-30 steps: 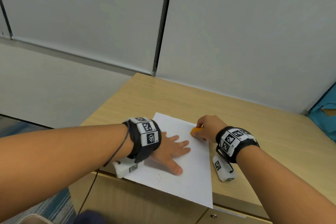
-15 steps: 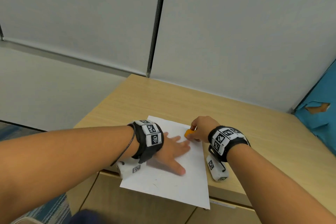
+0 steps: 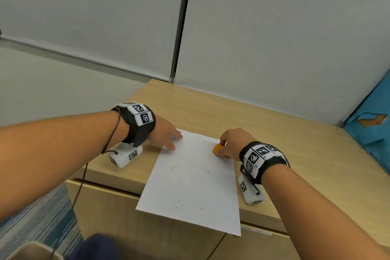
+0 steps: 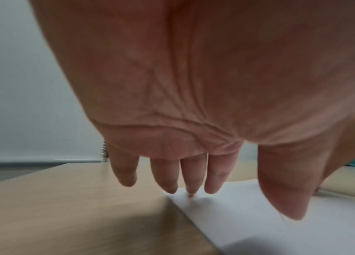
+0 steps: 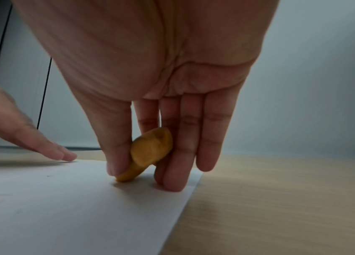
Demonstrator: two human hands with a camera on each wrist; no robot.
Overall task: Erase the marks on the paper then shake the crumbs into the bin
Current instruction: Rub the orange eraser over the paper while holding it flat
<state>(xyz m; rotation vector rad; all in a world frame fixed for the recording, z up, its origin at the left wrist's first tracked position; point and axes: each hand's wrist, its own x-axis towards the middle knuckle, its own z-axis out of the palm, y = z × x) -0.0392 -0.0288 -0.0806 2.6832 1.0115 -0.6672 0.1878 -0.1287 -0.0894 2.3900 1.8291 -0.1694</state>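
A white sheet of paper [image 3: 194, 179] lies on the wooden desk [image 3: 274, 133], its near edge hanging over the front. Thin eraser crumbs [image 3: 190, 173] are scattered across its middle. My right hand [image 3: 229, 142] pinches an orange eraser [image 3: 217, 147] between thumb and fingers at the sheet's far right corner; the right wrist view shows the eraser [image 5: 148, 153] touching the paper [image 5: 63, 207]. My left hand [image 3: 168, 136] is at the sheet's far left corner, fingers straight, with fingertips [image 4: 212, 186] just over the paper's [image 4: 281, 224] edge.
A blue bag-like object [image 3: 373, 129] stands at the desk's right edge. Grey wall panels rise right behind the desk. Cabinet doors [image 3: 118, 217] sit below the desk front. A pale container rim [image 3: 31, 249] shows at the bottom left, over striped carpet.
My left hand has slid off the middle of the paper to its far left corner, uncovering the crumbs. My right hand stays at the far right corner with the eraser.
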